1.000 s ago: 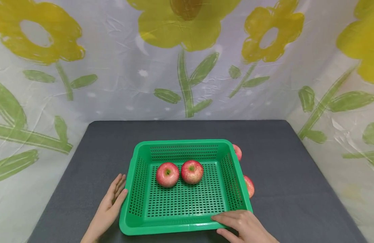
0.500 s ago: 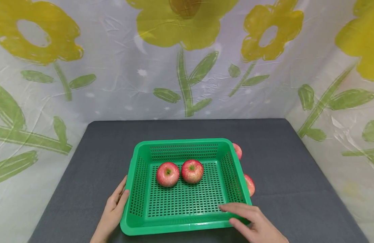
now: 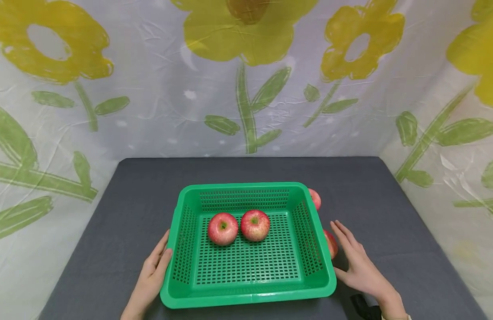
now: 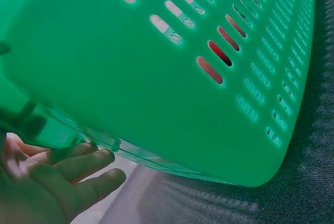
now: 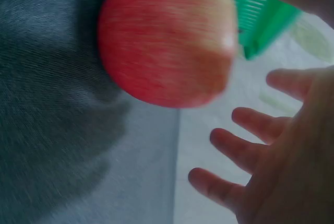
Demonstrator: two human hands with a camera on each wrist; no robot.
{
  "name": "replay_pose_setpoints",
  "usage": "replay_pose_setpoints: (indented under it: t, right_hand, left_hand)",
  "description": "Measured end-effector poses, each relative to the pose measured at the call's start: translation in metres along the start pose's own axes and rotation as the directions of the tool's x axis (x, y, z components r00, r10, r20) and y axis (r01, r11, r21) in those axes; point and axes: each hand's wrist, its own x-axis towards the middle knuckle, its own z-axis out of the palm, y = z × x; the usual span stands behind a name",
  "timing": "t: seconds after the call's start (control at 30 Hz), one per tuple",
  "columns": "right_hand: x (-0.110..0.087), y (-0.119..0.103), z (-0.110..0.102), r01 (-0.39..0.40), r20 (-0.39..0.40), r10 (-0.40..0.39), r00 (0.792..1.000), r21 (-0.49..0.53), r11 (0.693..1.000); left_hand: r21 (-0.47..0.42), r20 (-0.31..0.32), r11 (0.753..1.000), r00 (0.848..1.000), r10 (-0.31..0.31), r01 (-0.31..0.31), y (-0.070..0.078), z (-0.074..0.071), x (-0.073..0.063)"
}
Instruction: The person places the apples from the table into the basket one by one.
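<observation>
A green plastic basket [image 3: 252, 298] with slotted walls stands on the dark table. Inside it sit a red apple [image 3: 223, 229] on the left and another apple [image 3: 255, 225] beside it. My left hand [image 3: 149, 273] touches the basket's left rim; in the left wrist view its fingers [image 4: 91, 166] stretch out under the rim. Just outside the right wall, partly hidden by it, is a third apple [image 3: 330, 244]. My right hand [image 3: 360, 266] is beside this apple, fingers spread and holding nothing. In the right wrist view, the apple [image 5: 167, 41] looms close in front of the fingers.
One more apple [image 3: 315, 198] peeks out behind the basket's upper right corner. Around the dark table [image 3: 150, 191] hangs a pale curtain [image 3: 158, 111] with yellow flowers. A black strap [image 3: 364, 306] is at the right wrist.
My right hand has left the basket's front right corner and moved right, to the apple outside the wall. My left hand has come in against the left rim. Basket and apples stay put.
</observation>
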Motion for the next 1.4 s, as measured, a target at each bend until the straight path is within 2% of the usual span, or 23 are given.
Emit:
replay_pose_setpoints:
  t: [0.17, 0.4, 0.7, 0.8, 0.9, 1.03, 1.17, 1.27, 1.4]
  right_hand:
    - [0.005, 0.004, 0.011, -0.043, 0.033, 0.043, 0.999, 0.002, 0.999]
    - [0.012, 0.004, 0.020, 0.016, 0.018, -0.016, 1.000, 0.036, 0.999]
    - [0.013, 0.009, 0.027, 0.012, -0.043, -0.013, 0.999, -0.025, 1.000]
    - [0.014, 0.009, 0.027, -0.030, -0.095, 0.026, 0.995, -0.040, 0.999]
    - [0.014, 0.008, 0.024, -0.114, -0.157, 0.105, 0.982, -0.050, 0.992]
    - [0.013, 0.005, 0.012, -0.199, -0.252, 0.177, 0.952, -0.068, 0.978]
    - [0.016, -0.001, -0.013, -0.257, -0.304, 0.223, 0.926, -0.078, 0.963]
    - [0.022, -0.012, -0.034, -0.273, -0.308, 0.236, 0.922, -0.082, 0.958]
    - [0.035, -0.031, -0.056, -0.226, -0.302, 0.195, 0.933, -0.070, 0.972]
  left_hand:
    - [0.004, 0.006, 1.000, 1.000, 0.019, -0.019, -0.002, 0.000, 0.000]
    - [0.017, 0.005, 1.000, 1.000, 0.009, -0.009, -0.004, 0.000, 0.000]
    - [0.015, 0.005, 1.000, 1.000, 0.021, -0.021, -0.004, 0.001, -0.001]
    - [0.023, -0.002, 1.000, 1.000, 0.008, -0.008, -0.003, 0.001, -0.001]
    - [0.033, -0.006, 0.999, 1.000, -0.009, 0.009, -0.003, 0.002, -0.001]
    - [0.038, -0.006, 0.999, 0.999, -0.032, 0.032, -0.002, 0.002, -0.002]
    - [0.034, -0.004, 0.998, 0.999, -0.044, 0.044, -0.002, 0.001, -0.001]
    - [0.033, -0.007, 0.998, 0.999, -0.047, 0.047, -0.001, 0.000, -0.001]
    - [0.030, -0.008, 0.999, 0.999, -0.045, 0.045, -0.001, -0.001, -0.002]
